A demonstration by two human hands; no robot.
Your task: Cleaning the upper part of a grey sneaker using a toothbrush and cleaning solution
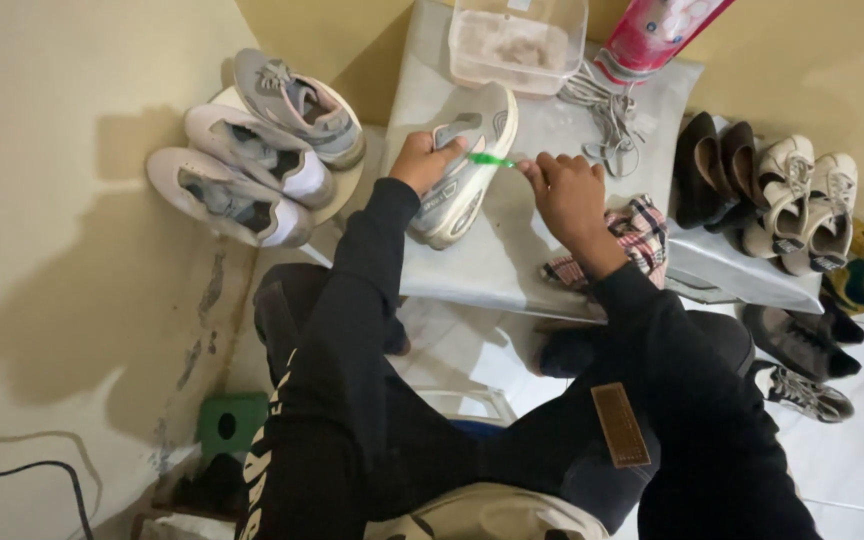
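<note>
My left hand (424, 160) grips a grey and cream sneaker (464, 165) lying on its side on a silvery mat (512, 250). My right hand (567, 195) holds a small green brush (492, 160) whose tip touches the sneaker's side. Both arms wear black sleeves. A checked cloth (637, 235) lies just under my right wrist.
Three grey sneakers (252, 150) are stacked by the wall at left. A clear tub (517, 40), a pink bottle (657, 30) and loose laces (607, 115) sit behind. Dark flats (717, 170), cream shoes (802, 200) and dark sneakers (802, 365) lie right. A green block (230, 422) is lower left.
</note>
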